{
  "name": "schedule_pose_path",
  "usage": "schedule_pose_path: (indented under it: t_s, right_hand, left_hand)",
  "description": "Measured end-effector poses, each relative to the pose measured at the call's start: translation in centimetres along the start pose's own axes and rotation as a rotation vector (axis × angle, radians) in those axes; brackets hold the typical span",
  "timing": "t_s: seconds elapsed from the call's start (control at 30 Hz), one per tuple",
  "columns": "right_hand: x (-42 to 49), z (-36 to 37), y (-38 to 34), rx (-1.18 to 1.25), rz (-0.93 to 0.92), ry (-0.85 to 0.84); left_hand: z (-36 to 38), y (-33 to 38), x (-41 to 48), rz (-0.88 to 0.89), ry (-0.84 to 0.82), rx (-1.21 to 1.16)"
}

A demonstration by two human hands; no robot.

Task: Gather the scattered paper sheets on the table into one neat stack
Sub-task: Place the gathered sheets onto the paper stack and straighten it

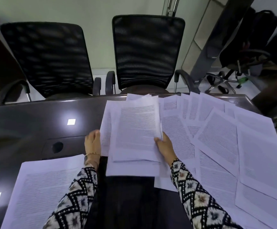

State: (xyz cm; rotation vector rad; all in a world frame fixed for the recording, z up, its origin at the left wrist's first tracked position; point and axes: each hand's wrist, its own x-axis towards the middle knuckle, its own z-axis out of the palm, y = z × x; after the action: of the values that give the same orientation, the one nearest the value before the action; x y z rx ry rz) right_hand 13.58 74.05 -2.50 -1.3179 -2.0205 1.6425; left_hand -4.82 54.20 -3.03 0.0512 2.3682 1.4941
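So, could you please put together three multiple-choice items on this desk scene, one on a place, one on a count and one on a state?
1. Where do most of the loose sheets lie, relative to the gathered stack?
A. To its right
B. On the chairs
C. On the floor

2. How many black mesh chairs face the table?
A. One
B. Two
C. Four

3. What is the state of the stack?
A. Held between both hands
B. Rolled into a tube
C. Lying untouched

Answers: 1 A, sheets fan out on the right side of the table. 2 B, a left chair and a right chair stand side by side. 3 A, left hand and right hand grip its edges.
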Motion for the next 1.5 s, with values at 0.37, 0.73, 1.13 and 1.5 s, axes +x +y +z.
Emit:
schedule_pose_path:
  t_s: [0.37, 0.73, 1.13, 1.5]
  right_hand:
    - [4.9, -1.2, 2.2, -0.725, -0.145, 0.244]
    - [4.6, -5.8, 3.1, -0.600, 0.018, 0.443]
    - [1.0, -7.1, 4.4, -0.437, -0.043, 0.378]
    - [-0.6, -10.0, 5.2, -0.808, 0.088, 0.305]
  left_hand:
    - [7.2, 3.7, 4.0, -0.047, -0.283, 0.357]
    - [12.1, 6.0, -0.6, -0.049, -0.365, 0.235]
    - [7.4, -0.4, -6.5, -0.263, -0.526, -0.166]
    - [-2.9, -3.4, -10.3, -0.385, -0.512, -0.194]
